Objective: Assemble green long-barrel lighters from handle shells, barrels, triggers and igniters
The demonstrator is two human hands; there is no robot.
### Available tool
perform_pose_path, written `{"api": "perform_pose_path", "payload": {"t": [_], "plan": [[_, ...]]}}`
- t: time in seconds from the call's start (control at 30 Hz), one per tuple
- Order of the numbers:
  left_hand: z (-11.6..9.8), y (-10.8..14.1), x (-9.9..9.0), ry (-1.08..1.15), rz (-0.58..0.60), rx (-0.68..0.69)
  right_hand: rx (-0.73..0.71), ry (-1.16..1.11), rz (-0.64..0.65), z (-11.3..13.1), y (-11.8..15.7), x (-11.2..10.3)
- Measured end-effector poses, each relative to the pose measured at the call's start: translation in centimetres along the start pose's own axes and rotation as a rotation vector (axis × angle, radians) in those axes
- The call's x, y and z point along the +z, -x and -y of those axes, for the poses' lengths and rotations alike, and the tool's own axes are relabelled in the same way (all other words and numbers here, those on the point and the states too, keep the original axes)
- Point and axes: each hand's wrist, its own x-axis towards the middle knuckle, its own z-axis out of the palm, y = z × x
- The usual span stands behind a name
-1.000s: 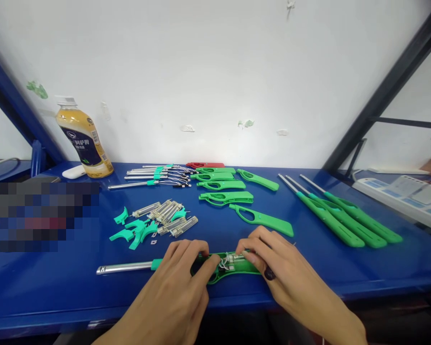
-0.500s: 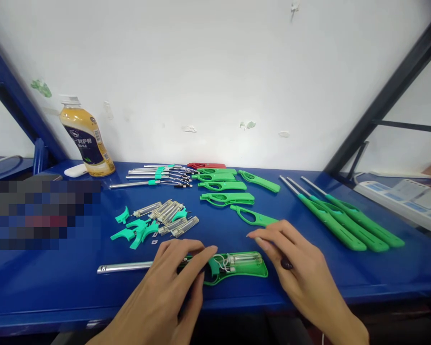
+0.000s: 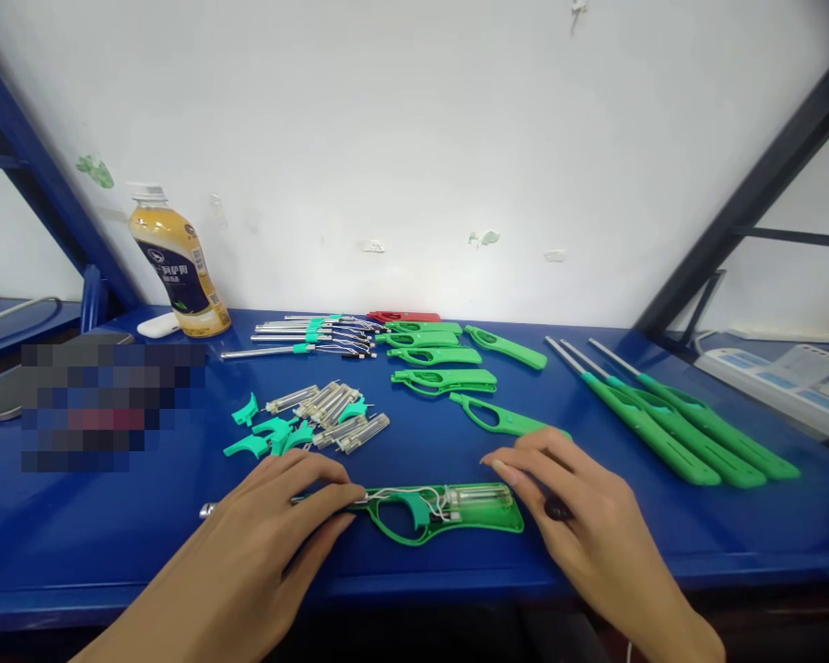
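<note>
A half-open green gas lighter (image 3: 487, 518) lies near the table's front edge. Its casing shows white wires, a teal trigger (image 3: 420, 508) and a clear fuel tank (image 3: 480, 495). My left hand (image 3: 283, 525) is closed over the lighter's neck and metal tube, covering most of the tube; only its tip (image 3: 208, 509) shows. My right hand (image 3: 577, 516) hovers just beyond the casing's right end, thumb and forefinger close together. A dark rounded end (image 3: 558, 508) of some small tool sticks out of its curled fingers; the rest is hidden.
Behind lie teal triggers (image 3: 249, 447), clear fuel tanks (image 3: 365, 433), metal tubes with wires (image 3: 269, 353), green casing halves (image 3: 449, 379) and a red one (image 3: 407, 316). Assembled lighters (image 3: 670, 419) rest at right. A drink bottle (image 3: 180, 267) stands back left by the wall.
My left hand has slid left along the lighter from the trigger to the neck and tube, uncovering the trigger and wires. My right hand stays beside the casing's end.
</note>
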Motion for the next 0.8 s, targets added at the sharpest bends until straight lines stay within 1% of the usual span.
{"api": "perform_pose_path", "payload": {"t": [0.07,0.23,0.3,0.43,0.67,0.8], "plan": [[-0.1,-0.2,0.1,0.011,0.001,0.006,-0.002,0.003,0.040,0.1,0.1,-0.1],[0.0,-0.6,0.3,0.074,0.008,0.005,0.003,0.027,0.200,0.2,0.2,0.1],[0.0,-0.7,0.4,0.096,0.021,0.000,0.009,0.018,0.233,0.2,0.2,0.2],[-0.1,-0.8,0.5,0.091,0.047,-0.009,0.023,0.001,0.255,0.2,0.2,0.3],[0.3,-0.6,1.0,0.116,0.029,-0.017,0.017,0.009,0.257,0.2,0.1,0.3],[0.4,-0.4,1.1,0.111,0.043,-0.030,0.014,0.024,0.250,0.2,0.2,0.2]]}}
